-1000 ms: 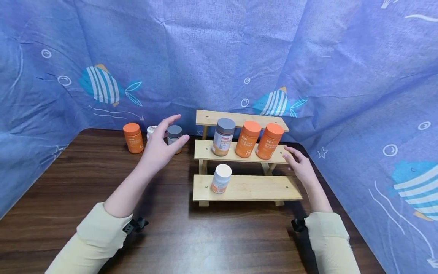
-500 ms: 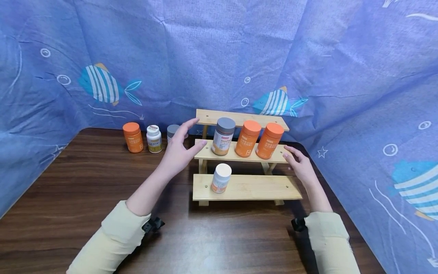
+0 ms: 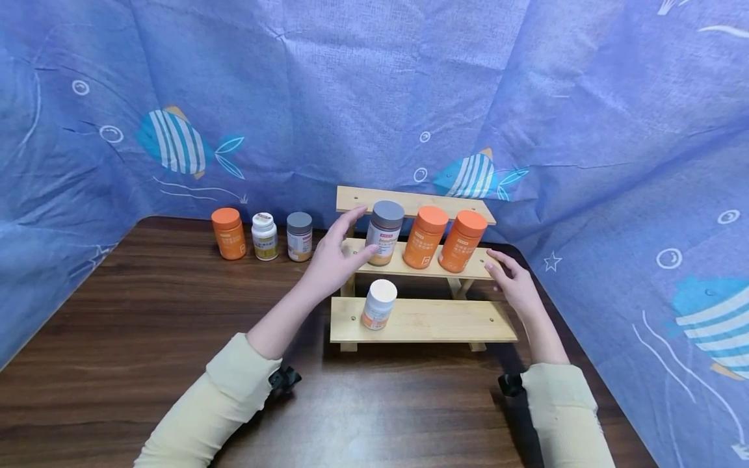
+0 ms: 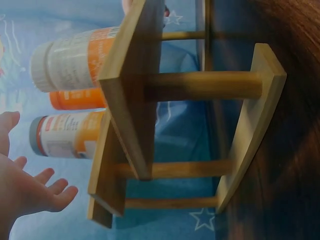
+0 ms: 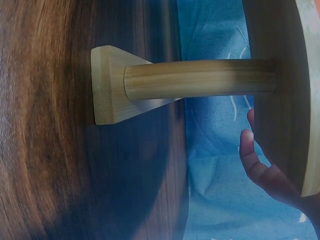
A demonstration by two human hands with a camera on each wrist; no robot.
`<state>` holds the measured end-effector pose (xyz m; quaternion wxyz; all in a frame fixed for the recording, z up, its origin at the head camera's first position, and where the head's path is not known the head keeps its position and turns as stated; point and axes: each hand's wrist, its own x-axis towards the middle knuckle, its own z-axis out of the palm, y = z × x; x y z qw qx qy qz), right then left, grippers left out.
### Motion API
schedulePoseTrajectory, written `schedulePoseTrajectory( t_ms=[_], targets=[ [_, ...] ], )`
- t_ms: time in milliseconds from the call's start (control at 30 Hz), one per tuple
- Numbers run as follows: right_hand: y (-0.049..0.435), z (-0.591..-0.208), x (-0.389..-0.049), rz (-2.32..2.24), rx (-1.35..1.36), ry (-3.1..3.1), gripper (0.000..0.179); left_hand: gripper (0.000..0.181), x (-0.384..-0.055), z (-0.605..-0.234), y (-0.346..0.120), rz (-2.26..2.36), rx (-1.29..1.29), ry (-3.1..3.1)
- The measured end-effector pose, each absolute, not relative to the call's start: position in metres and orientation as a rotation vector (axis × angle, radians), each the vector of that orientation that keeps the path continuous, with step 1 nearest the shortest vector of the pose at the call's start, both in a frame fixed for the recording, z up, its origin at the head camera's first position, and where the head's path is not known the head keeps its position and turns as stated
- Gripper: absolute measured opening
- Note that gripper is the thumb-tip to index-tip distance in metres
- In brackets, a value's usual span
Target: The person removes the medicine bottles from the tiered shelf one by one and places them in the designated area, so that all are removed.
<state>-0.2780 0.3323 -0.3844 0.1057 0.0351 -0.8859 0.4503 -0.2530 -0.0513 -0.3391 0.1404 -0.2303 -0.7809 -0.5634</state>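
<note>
With fingers apart, our left hand (image 3: 331, 262) is now farther right, near the grey-lidded bottle (image 3: 386, 235) on the rack (image 3: 447, 322); whether our right hand (image 3: 516, 287) grips, we cannot tell.

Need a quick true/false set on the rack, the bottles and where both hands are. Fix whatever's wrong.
1. The wooden rack has three shelves. True.
2. The bottom shelf carries two bottles. False: it carries one, a white-capped bottle.
3. On the middle shelf, a gray-capped bottle stands left of two orange bottles. True.
4. The left grip is open next to that gray-capped bottle. True.
5. The right grip holds an orange bottle. False: it holds no bottle and is at the middle shelf's right end.
6. On the table, the white bottle is leftmost. False: an orange one is.
</note>
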Motion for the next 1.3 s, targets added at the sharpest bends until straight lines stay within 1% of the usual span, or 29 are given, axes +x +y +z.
schedulePoseTrajectory(
  t_ms=[400,600,900,1133,1300],
  targets=[
    [0.332,-0.385,-0.278,1.330,0.102,-2.598,0.053,0.068,-0.271,-0.347,-0.036,-1.670,-0.672,-2.228],
    [0.333,-0.386,-0.279,1.349,0.105,-2.591,0.052,0.068,-0.280,-0.346,-0.033,-1.679,-0.669,-2.217],
    [0.334,-0.387,-0.281,1.375,0.113,-2.580,0.052,0.060,-0.289,-0.334,-0.028,-1.637,-0.676,-2.241],
    [0.313,-0.363,-0.258,1.397,0.122,-2.571,0.049,0.052,-0.294,-0.329,-0.029,-1.602,-0.697,-2.259],
    [0.318,-0.368,-0.265,1.408,0.125,-2.568,0.049,0.051,-0.295,-0.329,-0.031,-1.585,-0.707,-2.269]
  ],
)
